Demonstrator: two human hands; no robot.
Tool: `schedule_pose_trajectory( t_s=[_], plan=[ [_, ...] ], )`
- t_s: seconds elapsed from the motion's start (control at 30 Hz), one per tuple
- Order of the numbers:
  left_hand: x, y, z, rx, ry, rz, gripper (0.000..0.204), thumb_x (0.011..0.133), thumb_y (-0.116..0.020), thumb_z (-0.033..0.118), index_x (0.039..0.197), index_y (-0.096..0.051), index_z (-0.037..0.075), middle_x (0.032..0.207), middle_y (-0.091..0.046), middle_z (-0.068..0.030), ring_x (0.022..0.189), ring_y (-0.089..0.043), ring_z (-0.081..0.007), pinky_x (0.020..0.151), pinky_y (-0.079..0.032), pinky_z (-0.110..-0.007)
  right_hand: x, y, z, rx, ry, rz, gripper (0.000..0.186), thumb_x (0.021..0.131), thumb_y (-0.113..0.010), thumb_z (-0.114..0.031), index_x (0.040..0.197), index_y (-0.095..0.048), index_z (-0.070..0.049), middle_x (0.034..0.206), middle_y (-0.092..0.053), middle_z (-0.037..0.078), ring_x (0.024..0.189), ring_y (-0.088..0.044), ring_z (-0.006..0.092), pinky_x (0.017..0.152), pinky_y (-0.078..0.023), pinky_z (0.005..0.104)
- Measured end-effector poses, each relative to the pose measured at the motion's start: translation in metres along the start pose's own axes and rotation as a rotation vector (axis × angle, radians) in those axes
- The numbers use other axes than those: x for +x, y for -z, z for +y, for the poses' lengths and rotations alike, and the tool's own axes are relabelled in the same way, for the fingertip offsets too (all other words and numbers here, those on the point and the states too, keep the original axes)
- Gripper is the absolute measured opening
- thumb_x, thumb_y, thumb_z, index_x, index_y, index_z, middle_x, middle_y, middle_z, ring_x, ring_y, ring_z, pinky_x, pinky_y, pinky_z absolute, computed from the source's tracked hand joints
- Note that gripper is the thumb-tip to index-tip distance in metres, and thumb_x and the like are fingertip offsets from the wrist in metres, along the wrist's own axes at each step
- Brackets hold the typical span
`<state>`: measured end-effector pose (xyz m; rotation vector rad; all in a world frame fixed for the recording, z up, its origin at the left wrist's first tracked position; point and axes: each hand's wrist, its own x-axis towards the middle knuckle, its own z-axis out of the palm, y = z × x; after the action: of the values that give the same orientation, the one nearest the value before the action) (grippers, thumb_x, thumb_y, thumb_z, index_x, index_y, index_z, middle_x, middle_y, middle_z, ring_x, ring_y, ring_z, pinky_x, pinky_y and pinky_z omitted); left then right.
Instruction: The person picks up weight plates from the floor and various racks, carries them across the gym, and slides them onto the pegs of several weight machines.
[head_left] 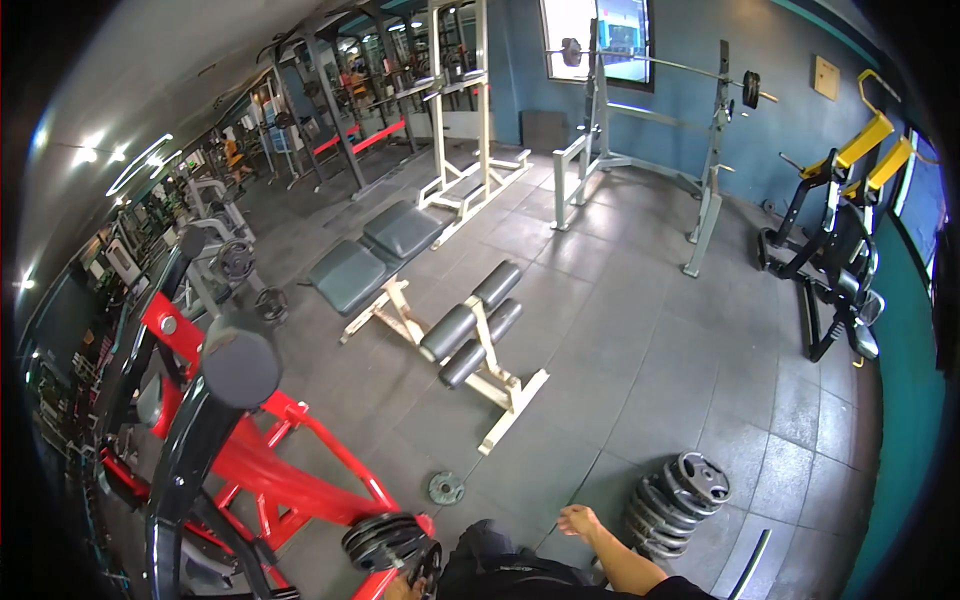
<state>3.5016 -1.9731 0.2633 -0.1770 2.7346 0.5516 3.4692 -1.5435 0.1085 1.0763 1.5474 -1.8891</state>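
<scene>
Your right hand (578,520) is at five o'clock, loosely curled closed, near a stack of dark weight plates (662,515) on the floor between four and five. Your left hand (400,588), near half past six, is mostly hidden beside black plates (378,542) on a red machine (270,465); I cannot tell whether it grips one. A grey plate (436,489) lies flat at six.

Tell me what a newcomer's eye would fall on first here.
Probably the bright red machine at lower left, with dark plates on its near end. The stack of weight plates at lower right likely comes next, then the padded bench near the middle.
</scene>
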Motion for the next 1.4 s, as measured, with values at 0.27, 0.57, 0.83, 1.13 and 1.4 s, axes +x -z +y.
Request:
schedule_pose_trajectory(
  t_s=[0.27,0.57,0.83,1.13,1.4],
  plan=[
    [0.184,0.002,0.202,0.168,-0.410,-0.053,0.049,0.087,-0.058,0.056,0.081,-0.064,0.007,0.076,-0.067,-0.0214,0.074,-0.065,-0.0428,0.066,-0.049,-0.054,0.044,0.036,-0.142,-0.006,0.176,-0.181,0.031,0.099,-0.053,-0.027,0.123,-0.060,-0.007,0.106,-0.069,0.006,0.091,-0.065,0.0154,0.077,-0.054,0.0291],
    [0.334,-0.038,0.569,0.110,-1.003,-0.198,0.045,0.089,-0.060,0.050,0.085,-0.064,0.006,0.070,-0.066,-0.0189,0.066,-0.066,-0.0394,0.059,-0.051,-0.049,0.109,0.212,-0.277,0.161,0.156,0.024,0.049,0.099,-0.053,-0.040,0.130,-0.055,-0.003,0.117,-0.064,0.014,0.100,-0.064,0.0232,0.085,-0.053,0.0368],
    [0.330,-0.034,0.899,-0.235,-1.356,-0.628,0.044,0.089,-0.068,0.043,0.076,-0.062,0.002,0.054,-0.050,-0.0121,0.045,-0.049,-0.0275,0.047,-0.039,-0.038,0.145,0.423,-0.376,1.242,0.608,-0.067,0.071,0.095,-0.039,-0.067,0.135,-0.048,-0.010,0.135,-0.053,0.016,0.129,-0.047,0.0372,0.102,-0.042,0.0535],
    [0.386,-0.122,1.171,-0.689,-1.183,-0.988,0.040,0.094,-0.067,0.033,0.069,-0.059,0.002,0.052,-0.050,0.0037,0.051,-0.043,-0.0052,0.052,-0.043,-0.025,0.103,0.676,-0.521,1.666,1.052,0.051,0.054,0.096,-0.050,-0.057,0.115,-0.061,-0.008,0.102,-0.069,0.005,0.095,-0.065,0.0204,0.088,-0.052,0.0387],
    [0.492,-0.187,1.431,-1.158,-0.863,-1.361,0.055,0.096,-0.048,0.059,0.074,-0.049,0.009,0.047,-0.034,0.0056,0.039,-0.033,-0.0055,0.046,-0.037,-0.022,0.053,0.909,-0.736,0.278,0.892,0.203,0.046,0.086,-0.073,-0.013,0.125,-0.057,0.005,0.109,-0.068,0.007,0.101,-0.059,0.0129,0.091,-0.047,0.0295]
  ],
)
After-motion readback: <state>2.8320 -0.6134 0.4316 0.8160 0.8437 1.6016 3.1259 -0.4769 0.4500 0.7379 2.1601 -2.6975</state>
